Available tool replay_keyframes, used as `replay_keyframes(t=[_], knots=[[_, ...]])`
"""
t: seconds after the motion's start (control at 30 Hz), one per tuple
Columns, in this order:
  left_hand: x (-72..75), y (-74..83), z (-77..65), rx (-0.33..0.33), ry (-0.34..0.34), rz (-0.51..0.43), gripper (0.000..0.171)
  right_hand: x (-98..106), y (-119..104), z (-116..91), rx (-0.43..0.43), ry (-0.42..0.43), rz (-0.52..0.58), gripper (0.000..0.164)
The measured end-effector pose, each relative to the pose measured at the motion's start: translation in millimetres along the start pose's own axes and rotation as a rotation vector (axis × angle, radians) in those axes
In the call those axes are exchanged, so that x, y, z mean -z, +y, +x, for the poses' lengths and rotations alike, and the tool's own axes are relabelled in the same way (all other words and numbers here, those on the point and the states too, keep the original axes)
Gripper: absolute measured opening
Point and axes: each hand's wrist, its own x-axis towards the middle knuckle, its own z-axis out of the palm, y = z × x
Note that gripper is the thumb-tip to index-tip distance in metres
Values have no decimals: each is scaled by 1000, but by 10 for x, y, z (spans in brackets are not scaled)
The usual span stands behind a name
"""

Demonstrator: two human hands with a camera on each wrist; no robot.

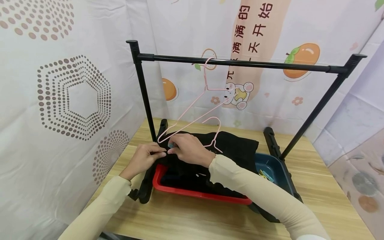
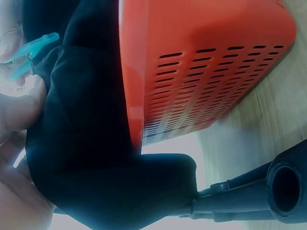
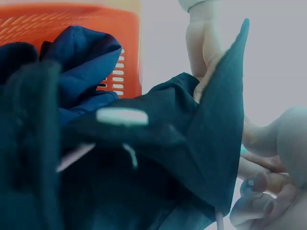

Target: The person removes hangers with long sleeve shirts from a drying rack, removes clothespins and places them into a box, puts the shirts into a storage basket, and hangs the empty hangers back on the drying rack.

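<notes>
The black garment (image 1: 240,146) lies bunched over the red basket (image 1: 201,195), part of it spreading past the far rim, with the lower pink hanger (image 1: 218,133) at it, hook upward. Its near-left edge is pinched between the thumb and fingers of the left hand (image 1: 144,157). Just beside, the right hand (image 1: 190,149) is closed around a teal clip (image 1: 171,145) at the cloth's edge; I can't tell whether the clip bites the fabric. Dark blue cloth (image 3: 86,67) sits inside the basket, under and beside the black. Above the hands another pink hanger (image 1: 192,124) is hooked over the rail of the black rack (image 1: 255,63), tilted, its lower corner near the right hand. Off to the right, a blue tray (image 1: 283,173) holds yellow and blue clips (image 1: 266,176). All this stands on a wood-grain worktop (image 1: 192,220), before a printed curtain (image 1: 186,26) with oranges and lettering.
</notes>
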Motion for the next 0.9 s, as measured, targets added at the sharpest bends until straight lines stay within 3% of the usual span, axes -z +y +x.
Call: replay_keyframes(t=[0.2,0.67,0.9], knots=[[-3,-5,21,15,-2,-13,13,-18,2,13,45,62,29,4],[-84,-81,-38,-29,5,-34,14,-42,46,14,119,246,175,5],[-18,-90,-9,-31,-4,-27,13,41,47,29,107,248,222,5]])
